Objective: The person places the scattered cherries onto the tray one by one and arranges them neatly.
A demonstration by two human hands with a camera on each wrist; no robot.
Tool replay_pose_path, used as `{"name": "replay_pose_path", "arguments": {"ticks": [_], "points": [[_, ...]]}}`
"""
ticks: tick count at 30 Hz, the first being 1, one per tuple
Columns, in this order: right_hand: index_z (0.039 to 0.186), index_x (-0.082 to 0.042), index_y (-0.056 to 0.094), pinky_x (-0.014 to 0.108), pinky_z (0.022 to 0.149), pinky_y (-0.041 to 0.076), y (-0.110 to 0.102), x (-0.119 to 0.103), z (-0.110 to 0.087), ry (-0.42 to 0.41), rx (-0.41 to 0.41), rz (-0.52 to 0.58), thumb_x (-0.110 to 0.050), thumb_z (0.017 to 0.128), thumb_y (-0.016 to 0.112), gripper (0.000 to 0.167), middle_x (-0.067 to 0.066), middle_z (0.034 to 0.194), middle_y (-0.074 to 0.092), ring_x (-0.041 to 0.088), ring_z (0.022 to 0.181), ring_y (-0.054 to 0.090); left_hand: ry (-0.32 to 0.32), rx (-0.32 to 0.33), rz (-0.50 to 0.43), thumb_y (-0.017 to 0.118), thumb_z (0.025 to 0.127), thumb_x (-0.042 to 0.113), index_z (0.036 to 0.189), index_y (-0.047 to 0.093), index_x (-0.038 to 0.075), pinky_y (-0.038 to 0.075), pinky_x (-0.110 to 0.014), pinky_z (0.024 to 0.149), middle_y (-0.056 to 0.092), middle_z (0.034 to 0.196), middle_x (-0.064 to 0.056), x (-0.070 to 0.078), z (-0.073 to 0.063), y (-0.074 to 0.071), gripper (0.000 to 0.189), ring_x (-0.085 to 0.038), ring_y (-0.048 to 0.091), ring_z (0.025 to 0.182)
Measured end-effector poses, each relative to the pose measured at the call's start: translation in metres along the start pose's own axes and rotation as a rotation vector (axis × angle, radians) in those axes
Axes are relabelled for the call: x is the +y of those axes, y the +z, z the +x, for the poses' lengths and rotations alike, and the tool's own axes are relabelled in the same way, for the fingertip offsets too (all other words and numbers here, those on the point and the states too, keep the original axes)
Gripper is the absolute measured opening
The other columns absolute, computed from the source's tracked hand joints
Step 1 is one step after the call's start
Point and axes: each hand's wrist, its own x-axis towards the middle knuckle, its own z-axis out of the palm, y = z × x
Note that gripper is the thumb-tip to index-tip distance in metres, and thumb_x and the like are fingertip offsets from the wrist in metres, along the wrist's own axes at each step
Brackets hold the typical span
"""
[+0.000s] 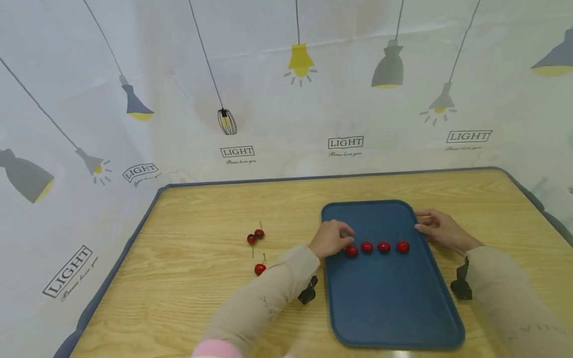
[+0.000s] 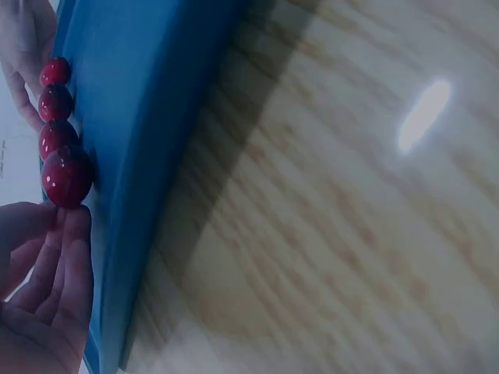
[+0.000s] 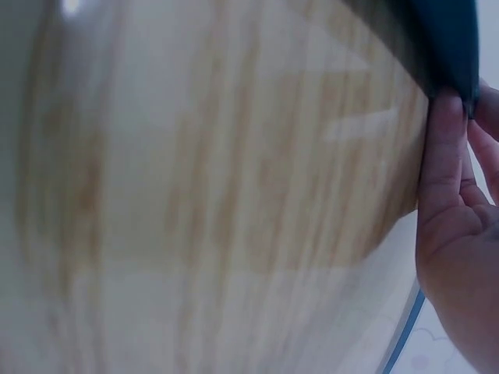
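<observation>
Passage: near half of tray (image 1: 396,303) | obstacle: row of 4 cherries (image 1: 383,247)

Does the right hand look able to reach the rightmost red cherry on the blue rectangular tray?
Likely yes: only the blue tray's low rim separates the right hand from that red cherry.

1. Left sleeve (image 1: 257,303): long, pale beige cloth with thin dark marks (image 1: 267,304) on the forearm.
2. Right sleeve (image 1: 503,291): matching pale beige, bearing faint grey, letter-like marks (image 1: 541,328).
3. Pink cloth (image 1: 217,349): meets the left sleeve's upper end.
4. Left wrist unit (image 1: 308,292) and right wrist unit (image 1: 462,287): black, small, angular.
</observation>
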Motion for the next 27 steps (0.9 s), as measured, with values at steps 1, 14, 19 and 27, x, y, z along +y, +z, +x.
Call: {"name": "replay_pose_path", "arguments": {"ticks": [1, 14, 19, 27], "points": [[0.129, 0.015, 0.027, 0.031, 0.069, 0.05, 0.0, 0.0, 0.0, -0.003, -0.001, 0.001, -0.014, 0.092, 0.048, 0.051, 0.033, 0.11, 0.046, 0.021, 0.089, 0.058, -0.003, 0.007, 0.013, 0.062, 0.082, 0.011, 0.098, 0.067, 0.005, 0.043, -0.015, 0.051, 0.067, 0.079, -0.003, 0.0, 0.001, 0.001, 0.017, -0.004, 0.059, 0.061], [0.129, 0.014, 0.026, 0.031, 0.07, 0.05, 0.0, 0.002, 0.002, 0.01, -0.008, 0.038, -0.012, 0.092, 0.047, 0.049, 0.031, 0.108, 0.047, 0.015, 0.087, 0.057, -0.027, 0.046, 0.088, 0.065, 0.08, 0.012, 0.092, 0.069, 0.006, 0.043, -0.014, 0.055, 0.067, 0.081, -0.004, 0.003, 0.01, 0.002, 0.014, -0.008, 0.06, 0.069], [0.129, 0.014, 0.026, 0.031, 0.07, 0.05, 0.0, 0.003, 0.002, 0.005, -0.007, 0.031, -0.012, 0.093, 0.047, 0.049, 0.03, 0.108, 0.047, 0.015, 0.086, 0.057, -0.039, 0.054, 0.093, 0.065, 0.08, 0.012, 0.092, 0.07, 0.006, 0.043, -0.013, 0.056, 0.067, 0.081, -0.003, 0.003, 0.012, 0.003, 0.014, -0.006, 0.06, 0.069], [0.128, 0.014, 0.028, 0.031, 0.07, 0.05, 0.0, 0.005, 0.003, 0.0, -0.001, 0.02, -0.012, 0.092, 0.047, 0.048, 0.03, 0.108, 0.047, 0.014, 0.086, 0.057, -0.026, 0.068, 0.104, 0.064, 0.08, 0.011, 0.091, 0.07, 0.005, 0.042, -0.013, 0.055, 0.067, 0.079, -0.003, 0.003, 0.012, 0.004, 0.014, -0.006, 0.059, 0.067]]}}
